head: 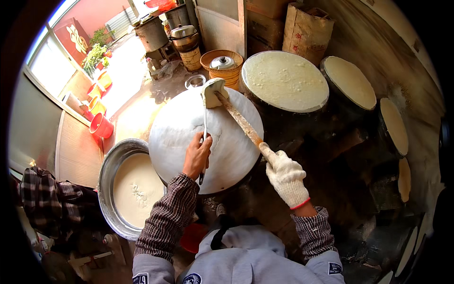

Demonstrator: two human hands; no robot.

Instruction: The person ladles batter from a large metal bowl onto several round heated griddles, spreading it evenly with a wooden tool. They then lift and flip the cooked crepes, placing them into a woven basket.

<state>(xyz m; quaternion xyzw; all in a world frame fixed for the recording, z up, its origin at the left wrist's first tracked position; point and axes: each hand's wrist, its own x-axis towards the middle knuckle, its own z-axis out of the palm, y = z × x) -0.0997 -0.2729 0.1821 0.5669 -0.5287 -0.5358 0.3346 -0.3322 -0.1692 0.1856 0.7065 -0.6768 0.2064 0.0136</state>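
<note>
My left hand (pixel 197 154) is bare and closed around the dark handle of a slim metal scraper (pixel 205 120). The scraper's far end touches the batter-coated head (pixel 213 93) of a wooden-handled spreader. My right hand (pixel 286 177), in a white knit glove, grips the spreader's wooden handle (pixel 243 124) near its end. Both tools are over a large round griddle (pixel 170 142) with a smooth whitish surface, crossed by fine cracks near the middle. Left of it, a wide metal basin (pixel 106 184) holds pale batter (pixel 133 188), with a few lumps on top.
Several round griddles with cream-coloured sheets, including a large one (pixel 285 81) and another (pixel 349 81), curve along the right wall. Behind stand a wicker basket (pixel 209 58) with a metal lid (pixel 222 63) and a paper sack (pixel 308 33). A red bucket (pixel 101 126) stands at left.
</note>
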